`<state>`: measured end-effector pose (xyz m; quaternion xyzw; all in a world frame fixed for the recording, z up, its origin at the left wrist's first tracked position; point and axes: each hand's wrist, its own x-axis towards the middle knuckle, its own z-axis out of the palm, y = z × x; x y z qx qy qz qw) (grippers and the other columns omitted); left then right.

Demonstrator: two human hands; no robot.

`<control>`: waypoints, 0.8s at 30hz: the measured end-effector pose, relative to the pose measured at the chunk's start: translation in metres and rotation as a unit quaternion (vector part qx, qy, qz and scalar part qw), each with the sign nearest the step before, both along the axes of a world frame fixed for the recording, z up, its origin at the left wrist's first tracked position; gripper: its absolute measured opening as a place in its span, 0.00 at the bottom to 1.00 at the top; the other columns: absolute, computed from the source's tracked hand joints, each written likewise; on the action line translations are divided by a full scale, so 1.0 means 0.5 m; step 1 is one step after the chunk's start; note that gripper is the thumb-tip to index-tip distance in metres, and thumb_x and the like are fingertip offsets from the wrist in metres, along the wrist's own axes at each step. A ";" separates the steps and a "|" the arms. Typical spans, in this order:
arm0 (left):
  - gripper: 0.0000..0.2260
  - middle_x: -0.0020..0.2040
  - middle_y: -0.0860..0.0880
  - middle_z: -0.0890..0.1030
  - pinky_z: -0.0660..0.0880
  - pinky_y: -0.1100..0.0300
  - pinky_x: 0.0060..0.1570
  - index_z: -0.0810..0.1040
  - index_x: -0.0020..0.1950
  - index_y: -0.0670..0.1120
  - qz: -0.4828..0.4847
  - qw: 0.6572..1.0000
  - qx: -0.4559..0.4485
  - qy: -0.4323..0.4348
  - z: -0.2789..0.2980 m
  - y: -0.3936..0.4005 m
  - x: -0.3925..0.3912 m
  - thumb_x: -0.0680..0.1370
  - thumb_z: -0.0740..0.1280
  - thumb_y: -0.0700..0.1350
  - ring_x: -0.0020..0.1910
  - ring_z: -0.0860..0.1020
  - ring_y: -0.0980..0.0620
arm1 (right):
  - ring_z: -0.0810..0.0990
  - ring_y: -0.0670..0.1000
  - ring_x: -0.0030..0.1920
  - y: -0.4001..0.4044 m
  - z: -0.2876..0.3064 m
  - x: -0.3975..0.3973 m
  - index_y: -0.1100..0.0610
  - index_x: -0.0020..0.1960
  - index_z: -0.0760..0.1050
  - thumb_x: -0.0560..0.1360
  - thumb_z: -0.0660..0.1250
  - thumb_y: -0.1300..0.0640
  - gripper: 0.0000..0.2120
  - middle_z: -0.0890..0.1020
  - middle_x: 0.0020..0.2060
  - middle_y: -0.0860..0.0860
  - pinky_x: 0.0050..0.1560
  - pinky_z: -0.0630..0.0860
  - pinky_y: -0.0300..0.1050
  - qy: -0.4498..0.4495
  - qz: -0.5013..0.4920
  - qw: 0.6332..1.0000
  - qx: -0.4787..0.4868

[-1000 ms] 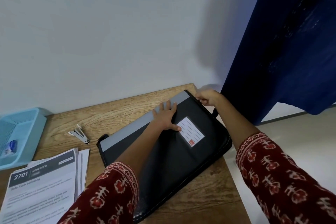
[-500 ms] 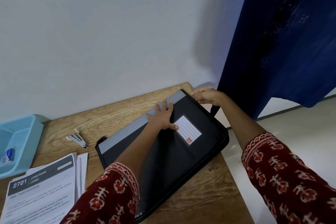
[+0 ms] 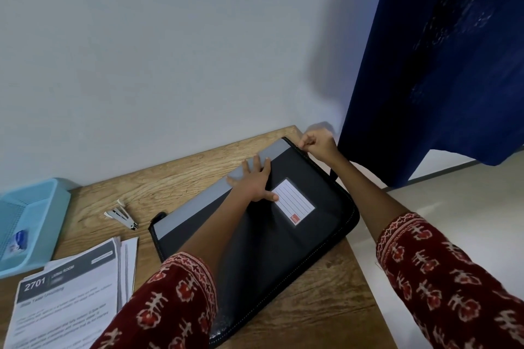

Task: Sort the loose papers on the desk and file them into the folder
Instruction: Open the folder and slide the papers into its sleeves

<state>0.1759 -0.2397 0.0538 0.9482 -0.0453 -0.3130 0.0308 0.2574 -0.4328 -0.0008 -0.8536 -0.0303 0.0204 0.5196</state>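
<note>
Left hand (image 3: 253,178): flat on the folder's cover, fingers straight and spread, fingertips on the grey strip, thumb touching the label's left edge.
Right hand (image 3: 317,144): at the folder's far right corner, fingers curled and pinching something small at the zip edge; the item pinched is too small to identify.
Tray (image 3: 56,207): light blue, at the worktop's left edge, with a small blue-and-white item inside.
Papers (image 3: 68,297): loose stack at the near left of the worktop; top sheet printed, with a dark header reading "2701". Further white sheets show along its right edge.
Staple remover (image 3: 122,215): small, metal, lying between the tray and the folder, apart from both.
Worktop (image 3: 175,178): wood grain, set against a pale wall.
Folder (image 3: 283,241): black, closed, lying flat and at an angle on the right half of the worktop; its right corner overhangs the worktop's edge.
Strip (image 3: 198,204): grey, running along the folder's far long edge.
Label (image 3: 295,202): white, lined, with a red mark at one corner, on the cover.
Curtain (image 3: 439,65): dark blue, hanging at the right beyond the worktop.
</note>
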 end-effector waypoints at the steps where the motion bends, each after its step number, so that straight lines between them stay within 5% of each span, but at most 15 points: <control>1: 0.46 0.75 0.49 0.32 0.47 0.27 0.64 0.35 0.76 0.53 0.001 1.000 0.002 0.002 -0.001 0.000 0.000 0.73 0.68 0.56 0.74 0.35 0.41 | 0.78 0.34 0.32 -0.002 -0.006 -0.007 0.51 0.31 0.76 0.69 0.69 0.73 0.18 0.82 0.36 0.54 0.43 0.78 0.32 -0.013 -0.005 1.000 0.005; 7: 0.46 0.75 0.50 0.31 0.47 0.26 0.63 0.35 0.76 0.53 0.010 1.000 -0.005 0.014 -0.002 0.001 -0.002 0.74 0.68 0.56 0.74 0.34 0.42 | 0.78 0.36 0.32 -0.021 -0.012 -0.046 0.52 0.30 0.75 0.69 0.68 0.74 0.18 0.81 0.31 0.48 0.44 0.78 0.39 -0.007 -0.006 1.000 0.019; 11: 0.46 0.75 0.50 0.31 0.47 0.26 0.63 0.35 0.76 0.53 0.009 1.000 -0.010 0.009 -0.003 0.005 0.003 0.74 0.68 0.56 0.74 0.34 0.42 | 0.78 0.36 0.30 -0.044 0.001 -0.082 0.54 0.29 0.73 0.68 0.65 0.77 0.19 0.79 0.30 0.48 0.37 0.76 0.30 0.013 -0.004 1.000 0.019; 17: 0.46 0.74 0.50 0.30 0.47 0.26 0.64 0.34 0.76 0.52 0.008 1.000 -0.018 0.010 -0.007 0.009 0.004 0.74 0.68 0.56 0.74 0.33 0.41 | 0.81 0.37 0.34 -0.096 0.000 -0.202 0.60 0.32 0.71 0.69 0.63 0.80 0.17 0.80 0.34 0.52 0.37 0.76 0.30 0.082 -0.060 0.985 0.137; 24: 0.42 0.76 0.48 0.33 0.48 0.27 0.64 0.36 0.76 0.50 0.022 0.999 -0.017 -0.031 -0.004 0.006 -0.028 0.76 0.65 0.57 0.74 0.36 0.40 | 0.81 0.41 0.34 -0.142 -0.020 -0.338 0.60 0.31 0.71 0.68 0.63 0.82 0.18 0.81 0.32 0.53 0.39 0.79 0.35 0.064 -0.166 0.968 0.179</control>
